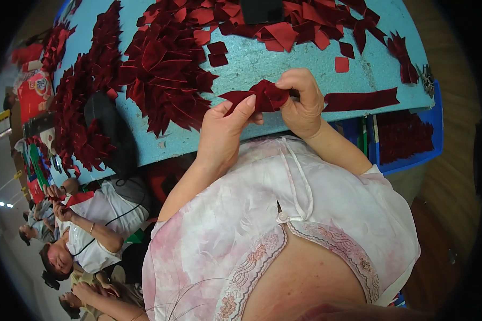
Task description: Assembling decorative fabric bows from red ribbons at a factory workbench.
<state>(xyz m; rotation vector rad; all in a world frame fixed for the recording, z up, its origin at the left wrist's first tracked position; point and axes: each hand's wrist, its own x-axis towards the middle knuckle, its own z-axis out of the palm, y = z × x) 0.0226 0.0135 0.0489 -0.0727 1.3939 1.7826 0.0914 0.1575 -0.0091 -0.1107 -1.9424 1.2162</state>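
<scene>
Both my hands grip a dark red velvet bow [268, 96] just above the near edge of the blue table [284, 59]. My left hand [225, 120] pinches it between thumb and fingers, with one pointed tail sticking out to the left. On its other side, my right hand [302, 101] has thumb and bent fingers closed on the folded loop. A flat strip of dark red velvet ribbon [361, 100] lies to the right of my right hand. Left of my hands rises a heap of dark red velvet bows [166, 69].
Loose red fabric squares [284, 35] cover the far side around a black device [262, 10]. One finished-looking bow [403, 58] lies far right. A blue crate [438, 128] with dark red pieces sits below the right edge. Several co-workers [93, 241] sit at left, near more bow piles [75, 101].
</scene>
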